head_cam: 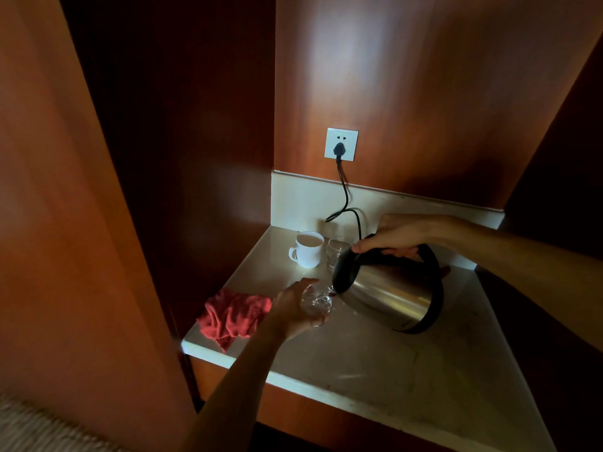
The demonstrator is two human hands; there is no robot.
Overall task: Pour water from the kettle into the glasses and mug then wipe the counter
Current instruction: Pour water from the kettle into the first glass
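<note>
My right hand (pixel 396 234) grips the black handle of a steel kettle (pixel 390 293), which is tilted left with its spout over a clear glass (pixel 318 303). My left hand (pixel 293 308) holds that glass from its left side on the pale counter (pixel 391 360). Behind them a white mug (pixel 308 249) stands at the back, with a second clear glass (pixel 337 251) just to its right. A crumpled red cloth (pixel 233 313) lies at the counter's left edge, beside my left wrist.
A black cord (pixel 344 197) runs from a white wall socket (pixel 341 144) down behind the kettle. Dark wooden panels enclose the counter on the left, back and right. The counter's front edge runs diagonally toward the lower right.
</note>
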